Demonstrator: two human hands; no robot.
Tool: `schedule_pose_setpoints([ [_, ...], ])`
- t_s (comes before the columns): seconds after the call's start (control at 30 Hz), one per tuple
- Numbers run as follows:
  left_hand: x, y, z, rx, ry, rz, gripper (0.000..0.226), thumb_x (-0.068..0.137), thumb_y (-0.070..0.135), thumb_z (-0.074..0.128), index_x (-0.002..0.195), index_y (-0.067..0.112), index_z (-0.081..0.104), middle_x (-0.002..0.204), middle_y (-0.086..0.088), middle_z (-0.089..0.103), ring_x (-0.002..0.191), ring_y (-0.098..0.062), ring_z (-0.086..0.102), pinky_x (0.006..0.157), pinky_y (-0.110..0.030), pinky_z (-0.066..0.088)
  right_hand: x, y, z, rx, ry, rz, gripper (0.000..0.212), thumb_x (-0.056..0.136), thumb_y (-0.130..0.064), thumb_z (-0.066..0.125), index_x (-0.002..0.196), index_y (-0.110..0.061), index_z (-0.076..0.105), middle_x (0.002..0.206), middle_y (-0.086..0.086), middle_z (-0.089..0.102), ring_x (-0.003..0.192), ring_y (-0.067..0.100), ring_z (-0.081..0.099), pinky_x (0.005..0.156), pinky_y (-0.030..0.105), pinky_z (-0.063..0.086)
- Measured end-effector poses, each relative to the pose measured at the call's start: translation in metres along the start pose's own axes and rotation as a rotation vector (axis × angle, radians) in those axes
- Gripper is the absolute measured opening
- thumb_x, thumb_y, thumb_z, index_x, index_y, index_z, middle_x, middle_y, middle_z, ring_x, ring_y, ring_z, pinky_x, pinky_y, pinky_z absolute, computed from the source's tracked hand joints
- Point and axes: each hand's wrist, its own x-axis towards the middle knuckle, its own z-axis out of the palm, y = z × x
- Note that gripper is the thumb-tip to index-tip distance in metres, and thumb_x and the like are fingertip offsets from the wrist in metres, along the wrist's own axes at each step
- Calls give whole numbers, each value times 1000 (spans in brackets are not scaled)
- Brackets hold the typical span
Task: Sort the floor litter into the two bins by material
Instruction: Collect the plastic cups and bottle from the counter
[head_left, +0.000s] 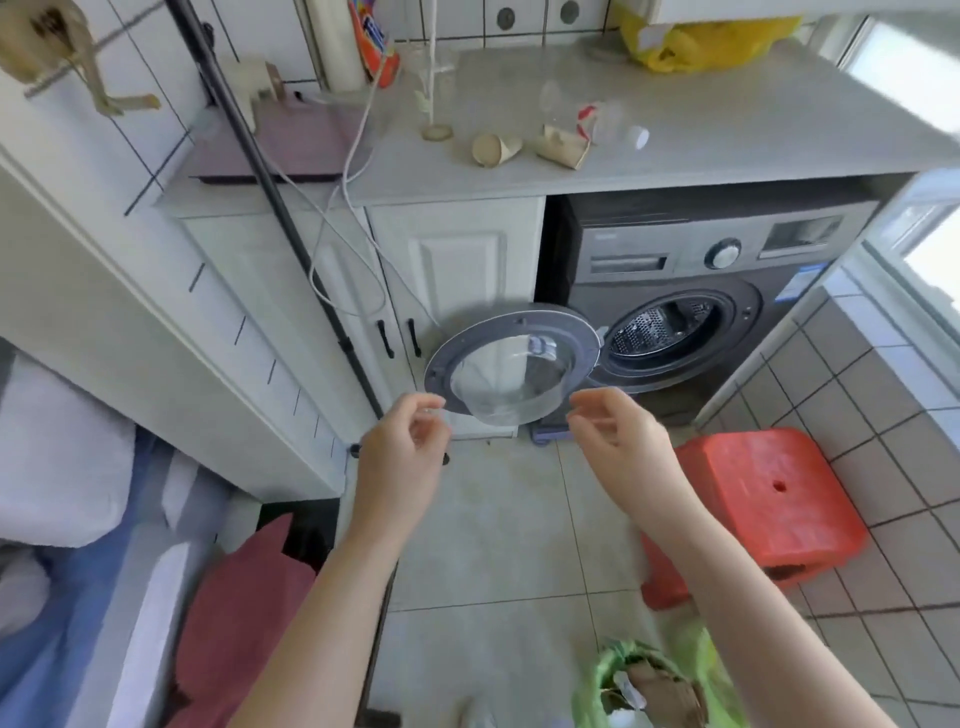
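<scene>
My left hand (402, 447) and my right hand (615, 436) are raised side by side in front of the open washing machine door (511, 364). Their fingers are loosely curled and nothing shows in either hand. On the counter (727, 135) above lie two crushed paper cups (496, 148), (563, 148), a clear plastic bottle (615, 127) with a red label and white cap, and a clear plastic cup (558, 98). A green bag (613, 675) at the bottom edge holds brown cardboard scraps (665, 686) and a white item.
A red plastic stool (774, 504) stands on the floor right of my arms. The grey washing machine (691, 291) sits under the counter, its door swung out. A yellow bag (696, 41) lies at the counter's back. White cabinets (457, 270) and a black pole (291, 218) are at left.
</scene>
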Motion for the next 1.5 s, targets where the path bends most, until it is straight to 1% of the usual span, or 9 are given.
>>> schedule_pose_setpoints([
  [0.13,79,26,8,1,-11,88,16,89,16,54,100,25,62,86,7,70,84,-4,64,68,-14,46,66,-22,-13,4,73,-11,21,91,-17,56,110,-20,63,98,-6,67,81,-9,56,61,2,42],
  [0.3,168,60,28,17,11,170,15,89,20,54,100,26,61,87,6,70,81,-9,65,73,-27,52,152,-49,-35,-22,93,-60,24,93,-19,53,115,-20,60,100,-7,64,89,3,59,79,18,45],
  [0.5,274,102,58,47,33,190,17,90,18,54,105,21,62,92,6,65,78,1,57,62,-4,39,273,-76,-60,-78,93,-131,26,92,-19,52,117,-18,59,98,-8,62,89,7,56,77,14,39],
  [0.6,314,115,69,50,41,218,20,88,16,55,107,17,62,96,5,63,78,-3,56,69,-12,42,320,-84,-63,-110,64,-154,28,92,-18,51,118,-16,58,100,-6,62,96,13,59,84,24,46],
  [0.7,362,123,84,98,35,257,22,85,14,57,106,16,62,105,1,59,89,-12,53,79,-19,38,373,-90,-62,-178,46,-161,31,91,-19,52,122,-14,55,106,-3,63,102,18,59,90,33,49],
  [0.8,406,124,100,189,36,230,27,83,17,61,110,17,60,115,-6,52,108,-25,50,85,-18,29,419,-94,-55,-266,32,-179,35,91,-20,54,125,-12,53,119,3,59,106,18,55,87,25,40],
  [1.07,484,101,137,435,-33,212,79,73,52,68,141,26,36,152,-9,22,136,-38,22,109,-43,27,495,-90,-16,-451,-50,-128,59,89,-34,57,140,-10,37,144,13,37,134,34,32,111,40,24],
  [1.2,495,91,140,443,-23,316,76,69,51,74,134,22,46,153,-8,19,131,-38,30,100,-44,38,512,-81,2,-562,-75,-161,74,85,-41,62,145,-11,30,148,10,34,142,31,20,117,41,11],
  [1.5,502,67,132,281,-22,361,51,66,33,81,108,13,61,132,-4,49,109,-27,55,89,-36,47,500,-75,24,-646,104,-162,58,84,-39,61,136,-19,44,134,3,49,125,36,40,103,43,39],
])
